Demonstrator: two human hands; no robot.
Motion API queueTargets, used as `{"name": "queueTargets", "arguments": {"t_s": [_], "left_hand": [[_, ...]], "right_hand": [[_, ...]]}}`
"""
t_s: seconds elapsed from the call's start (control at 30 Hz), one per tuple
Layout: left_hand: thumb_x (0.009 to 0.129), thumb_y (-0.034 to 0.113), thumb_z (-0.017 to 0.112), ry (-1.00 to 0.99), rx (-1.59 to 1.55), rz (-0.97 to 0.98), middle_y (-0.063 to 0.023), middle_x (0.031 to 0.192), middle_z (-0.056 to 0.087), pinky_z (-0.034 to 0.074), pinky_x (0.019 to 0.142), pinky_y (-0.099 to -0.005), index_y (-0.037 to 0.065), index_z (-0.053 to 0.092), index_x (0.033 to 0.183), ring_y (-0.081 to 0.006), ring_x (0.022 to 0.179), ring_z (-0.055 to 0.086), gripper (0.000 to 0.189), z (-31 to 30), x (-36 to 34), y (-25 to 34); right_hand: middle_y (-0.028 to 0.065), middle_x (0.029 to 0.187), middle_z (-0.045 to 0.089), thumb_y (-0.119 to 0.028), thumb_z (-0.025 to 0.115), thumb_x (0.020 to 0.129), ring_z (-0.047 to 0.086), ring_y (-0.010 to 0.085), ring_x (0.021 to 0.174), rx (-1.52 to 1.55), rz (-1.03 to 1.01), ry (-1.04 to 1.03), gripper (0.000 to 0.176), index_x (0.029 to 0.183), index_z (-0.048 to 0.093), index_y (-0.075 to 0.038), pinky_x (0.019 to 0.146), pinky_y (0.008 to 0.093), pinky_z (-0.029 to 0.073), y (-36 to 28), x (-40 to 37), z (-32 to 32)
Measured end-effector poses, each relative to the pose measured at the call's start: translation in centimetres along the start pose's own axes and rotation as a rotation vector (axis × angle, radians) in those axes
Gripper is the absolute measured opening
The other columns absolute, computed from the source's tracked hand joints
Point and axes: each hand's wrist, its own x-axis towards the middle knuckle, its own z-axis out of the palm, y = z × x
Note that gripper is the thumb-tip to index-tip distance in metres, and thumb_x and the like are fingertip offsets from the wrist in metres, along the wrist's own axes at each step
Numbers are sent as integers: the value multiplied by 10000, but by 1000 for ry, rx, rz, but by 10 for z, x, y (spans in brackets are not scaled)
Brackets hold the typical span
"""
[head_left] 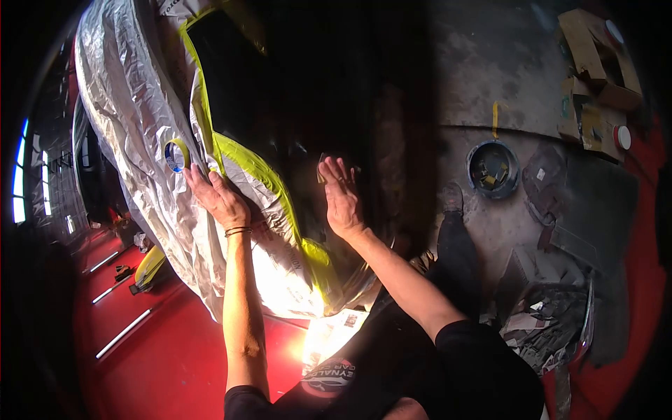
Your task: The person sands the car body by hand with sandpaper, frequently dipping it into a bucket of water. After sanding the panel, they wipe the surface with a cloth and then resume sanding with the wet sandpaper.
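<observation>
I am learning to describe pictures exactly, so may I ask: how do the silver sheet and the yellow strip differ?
Colour: the sheet is silvery; the strip is bright yellow-green.
Width: the sheet spreads wide, while the strip is narrow.
Surface: the sheet is heavily creased; the strip looks smoother.
Both are close to the left hand.

My left hand (222, 202) is at the silvery sheeting (129, 91), fingertips just beside a tape roll (185, 150). My right hand (342, 201) is over the dark panel (273, 98) past the yellow edging (268, 178), a small brownish piece (321, 170) at its fingers. A bucket (493, 197) stands right; cardboard boxes (582, 45) lie far right.
</observation>
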Motion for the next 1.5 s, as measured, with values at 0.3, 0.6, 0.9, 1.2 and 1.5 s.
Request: {"name": "queueTargets", "arguments": {"t_s": [0.3, 0.6, 0.9, 1.2, 1.5], "left_hand": [[1166, 447, 409, -2, 5, 51, -315, 1710, 320, 180, 1318, -522, -48, 439, 1594, -440, 1620, 259, 655, 2, 1, -6], [1138, 512, 391, 37, 38, 107, -293, 1710, 342, 151, 1313, -564, -16, 469, 1591, -420, 1626, 257, 700, 8, 3, -14], [1113, 560, 386, 54, 50, 58, -223, 1751, 298, 154, 1262, -734, 48, 468, 1610, -386, 1651, 216, 718, 6, 0, -5], [1116, 547, 417, 91, 97, 73, -204, 1715, 377, 200, 1269, -680, 45, 492, 1595, -376, 1624, 283, 698, 8, 2, -5], [1106, 536, 468, 256, -158, 150, -228, 1705, 395, 126, 1254, -747, 54, 516, 1558, -404, 1608, 323, 662, 6, 1, -17]], "right_hand": [[211, 1516, 615, -25, 515, 1093, 567, 387, 1425, 209, -67, 270, 369, 1451, 605, -13, 1193, 430, 500, 68, 96, -5], [215, 1611, 528, 24, 499, 1077, 436, 419, 1537, 5, -80, 228, 489, 1563, 519, -24, 1296, 469, 346, 40, -65, 5], [234, 1585, 554, 64, 520, 1052, 477, 415, 1515, 122, 6, 261, 523, 1567, 531, -27, 1306, 474, 339, 19, -150, 9], [219, 1546, 594, -55, 555, 1081, 564, 361, 1450, 290, 200, 378, 397, 1472, 614, -31, 1224, 453, 444, 46, -99, 7], [109, 1343, 732, -183, 518, 1147, 700, 264, 1266, 511, 754, 114, 381, 1509, 590, -87, 1081, 397, 552, 136, -218, -75]]}}
